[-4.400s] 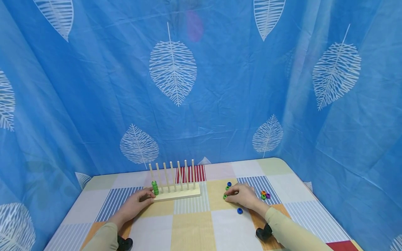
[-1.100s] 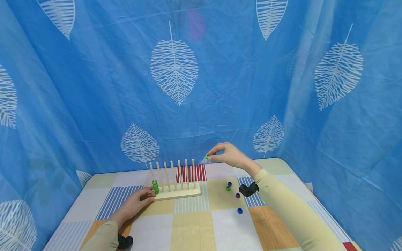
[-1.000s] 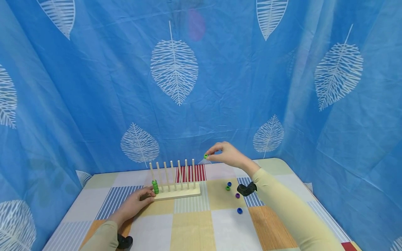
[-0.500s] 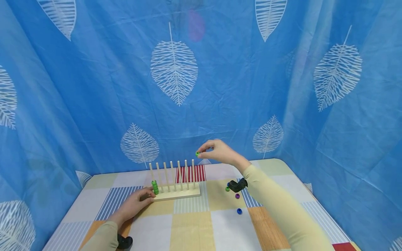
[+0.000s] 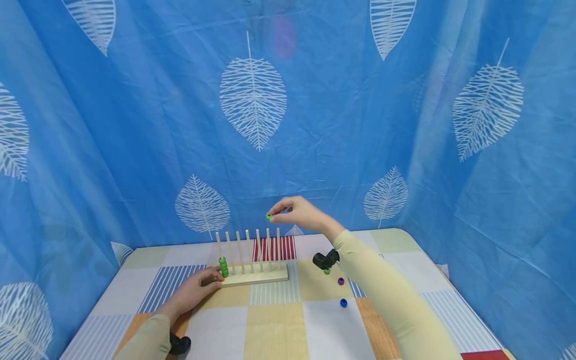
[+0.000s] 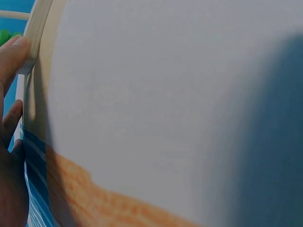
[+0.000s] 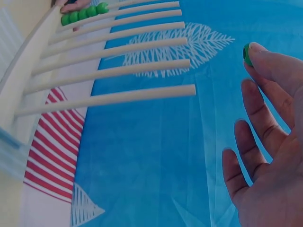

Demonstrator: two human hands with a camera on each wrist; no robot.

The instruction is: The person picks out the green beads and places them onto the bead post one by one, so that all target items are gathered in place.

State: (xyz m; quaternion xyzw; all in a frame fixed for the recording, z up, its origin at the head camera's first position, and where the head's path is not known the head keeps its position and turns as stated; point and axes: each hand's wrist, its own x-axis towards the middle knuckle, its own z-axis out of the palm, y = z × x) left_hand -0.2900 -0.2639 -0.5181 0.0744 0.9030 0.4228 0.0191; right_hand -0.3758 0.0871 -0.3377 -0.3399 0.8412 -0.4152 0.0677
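A pale wooden stand (image 5: 256, 276) with a row of upright pegs rests on the patterned table. Several green beads (image 5: 223, 267) are stacked on its leftmost peg. My left hand (image 5: 198, 289) grips the stand's left end, the thumb on the front edge of the base, as the left wrist view shows. Thumb and forefinger of my right hand (image 5: 299, 212) pinch one green bead (image 7: 246, 54), its hole visible. That hand is in the air over the right-hand pegs, the bead above the peg tips and apart from them. Its other fingers are spread in the right wrist view.
Right of the stand lie a green bead (image 5: 327, 271), a purple bead (image 5: 341, 281) and a blue bead (image 5: 344, 303). The right sleeve (image 5: 382, 285) covers part of the table there. A blue leaf-print curtain (image 5: 315, 125) hangs behind and at both sides.
My right hand picked a green bead off the table, rose, and has moved left until the bead is over the right-hand pegs. My left hand has stayed on the stand.
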